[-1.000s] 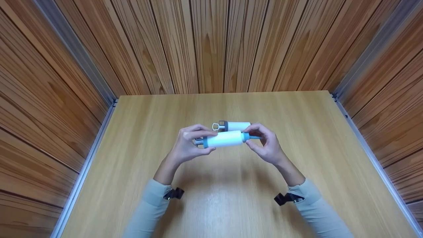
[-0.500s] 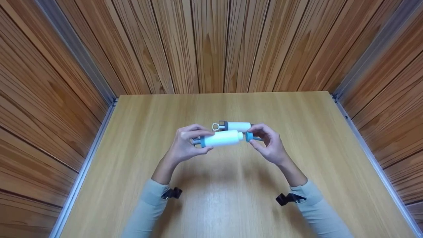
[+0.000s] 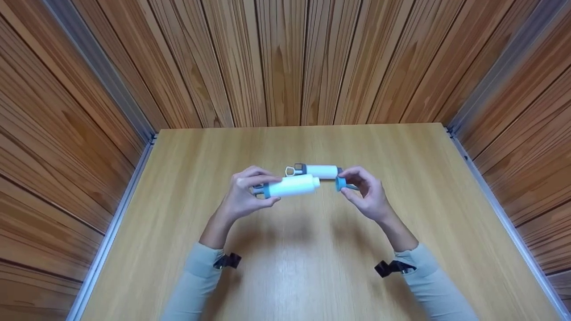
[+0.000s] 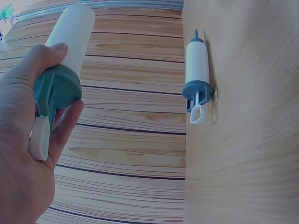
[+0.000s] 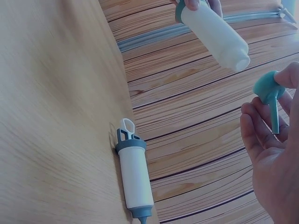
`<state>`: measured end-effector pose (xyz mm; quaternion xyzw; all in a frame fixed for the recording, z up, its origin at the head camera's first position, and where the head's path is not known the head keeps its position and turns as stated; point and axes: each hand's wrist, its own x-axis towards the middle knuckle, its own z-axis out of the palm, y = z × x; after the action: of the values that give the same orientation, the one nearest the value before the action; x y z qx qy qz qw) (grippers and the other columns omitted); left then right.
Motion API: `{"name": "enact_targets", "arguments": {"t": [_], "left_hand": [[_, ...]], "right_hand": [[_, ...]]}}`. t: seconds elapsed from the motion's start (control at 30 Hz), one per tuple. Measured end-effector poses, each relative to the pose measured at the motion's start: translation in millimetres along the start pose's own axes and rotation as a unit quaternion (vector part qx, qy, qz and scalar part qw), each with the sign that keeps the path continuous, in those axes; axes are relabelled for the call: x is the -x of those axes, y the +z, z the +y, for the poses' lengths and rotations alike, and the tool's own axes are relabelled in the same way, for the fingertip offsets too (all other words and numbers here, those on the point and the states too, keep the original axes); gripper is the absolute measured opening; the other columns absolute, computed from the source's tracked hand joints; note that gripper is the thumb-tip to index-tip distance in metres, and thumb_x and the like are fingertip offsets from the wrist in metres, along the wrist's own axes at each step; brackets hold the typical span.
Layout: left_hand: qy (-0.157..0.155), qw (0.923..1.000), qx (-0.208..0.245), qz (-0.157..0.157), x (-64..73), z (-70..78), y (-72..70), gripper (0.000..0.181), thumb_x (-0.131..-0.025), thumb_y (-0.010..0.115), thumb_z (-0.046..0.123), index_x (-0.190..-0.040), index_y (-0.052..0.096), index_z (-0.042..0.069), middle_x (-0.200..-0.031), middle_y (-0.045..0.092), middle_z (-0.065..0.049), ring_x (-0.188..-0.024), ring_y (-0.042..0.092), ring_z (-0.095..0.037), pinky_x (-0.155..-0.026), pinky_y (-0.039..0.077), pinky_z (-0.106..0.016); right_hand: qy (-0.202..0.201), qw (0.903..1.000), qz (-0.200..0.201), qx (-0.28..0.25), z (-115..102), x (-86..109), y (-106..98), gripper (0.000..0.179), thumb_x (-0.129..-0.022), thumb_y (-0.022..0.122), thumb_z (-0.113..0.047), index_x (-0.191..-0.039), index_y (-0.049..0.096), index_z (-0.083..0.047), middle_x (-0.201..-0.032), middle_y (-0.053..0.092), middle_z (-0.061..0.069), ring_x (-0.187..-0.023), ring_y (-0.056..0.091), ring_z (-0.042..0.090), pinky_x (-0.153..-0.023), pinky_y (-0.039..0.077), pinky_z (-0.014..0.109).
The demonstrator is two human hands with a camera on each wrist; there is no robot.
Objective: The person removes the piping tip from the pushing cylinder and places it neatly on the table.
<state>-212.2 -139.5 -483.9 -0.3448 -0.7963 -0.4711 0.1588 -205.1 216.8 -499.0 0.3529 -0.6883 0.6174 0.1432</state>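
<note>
My left hand (image 3: 238,196) grips a white-barrelled syringe (image 3: 294,185) by its teal collar (image 4: 67,88), holding it sideways above the table. The white plunger handle (image 4: 39,137) lies against the palm in the left wrist view. At the other end, the barrel's narrow neck is bare and faces right. My right hand (image 3: 369,198) pinches the teal nozzle cap (image 5: 267,88) between thumb and fingers, a short gap from that neck. Its thin spout points back toward the right palm. A second white syringe (image 3: 322,171), with dark grey-blue collar and nozzle, lies on the table behind the hands.
The light wooden table (image 3: 285,276) is enclosed by wood-plank walls (image 3: 285,62) at the back and sides. Metal rails (image 3: 120,196) run along the side edges. A small black camera (image 3: 227,261) is strapped at each wrist.
The nozzle cap has come off the barrel's neck. My left hand has drawn the syringe leftward and my right hand has moved the cap slightly right, widening the gap.
</note>
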Motion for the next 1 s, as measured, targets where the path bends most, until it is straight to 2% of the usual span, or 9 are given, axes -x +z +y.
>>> {"name": "enact_targets", "arguments": {"t": [0.17, 0.4, 0.7, 0.87, 1.0], "left_hand": [[-0.008, 0.9999, -0.005, 0.004, -2.8, -3.2, -0.6, 0.036, -0.086, 0.098, 0.010, -0.121, 0.088, 0.010, -0.119, 0.084, -0.013, -0.112, 0.072, -0.033, -0.097, 0.064, -0.034], [-0.024, 0.9997, 0.004, 0.005, -3.8, -8.3, -6.6, 0.036, -0.087, 0.096, 0.006, -0.121, 0.087, 0.008, -0.123, 0.084, -0.016, -0.115, 0.078, -0.036, -0.101, 0.068, -0.046], [-0.040, 0.9992, 0.003, 0.009, -5.5, -17.4, -15.7, 0.037, -0.087, 0.096, 0.005, -0.122, 0.087, 0.008, -0.125, 0.084, -0.016, -0.117, 0.080, -0.037, -0.102, 0.068, -0.053], [-0.054, 0.9985, 0.000, 0.010, -5.0, -23.6, -19.4, 0.036, -0.088, 0.095, 0.005, -0.123, 0.086, 0.008, -0.126, 0.084, -0.016, -0.119, 0.080, -0.038, -0.104, 0.067, -0.058], [-0.075, 0.9971, 0.006, 0.008, -2.7, -29.4, -22.0, 0.037, -0.089, 0.095, 0.005, -0.125, 0.086, 0.007, -0.128, 0.083, -0.017, -0.122, 0.079, -0.040, -0.107, 0.065, -0.061]], "right_hand": [[-0.007, 1.0000, -0.002, -0.004, 2, -1.1, 1, 0.035, -0.089, 0.061, 0.030, -0.124, 0.059, 0.024, -0.126, 0.069, -0.013, -0.112, 0.069, 0.001, -0.103, 0.059, 0.016], [-0.006, 0.9999, -0.004, -0.008, 1, -1.0, 2, 0.035, -0.089, 0.061, 0.031, -0.123, 0.059, 0.024, -0.125, 0.070, -0.012, -0.112, 0.070, 0.002, -0.103, 0.059, 0.017], [0.011, 0.9998, 0.005, -0.015, 2, 1.8, 2, 0.033, -0.091, 0.061, 0.029, -0.123, 0.058, 0.025, -0.123, 0.071, -0.012, -0.110, 0.069, 0.002, -0.101, 0.059, 0.016], [0.017, 0.9998, 0.003, -0.010, 2, 2.1, 1, 0.027, -0.099, 0.068, 0.015, -0.124, 0.059, 0.023, -0.123, 0.070, -0.013, -0.107, 0.069, 0.007, -0.100, 0.060, 0.017], [0.023, 0.9997, 0.003, -0.008, 2, 1.7, 2, 0.030, -0.103, 0.072, 0.005, -0.124, 0.060, 0.023, -0.122, 0.071, -0.013, -0.105, 0.069, 0.010, -0.099, 0.061, 0.018]]}}
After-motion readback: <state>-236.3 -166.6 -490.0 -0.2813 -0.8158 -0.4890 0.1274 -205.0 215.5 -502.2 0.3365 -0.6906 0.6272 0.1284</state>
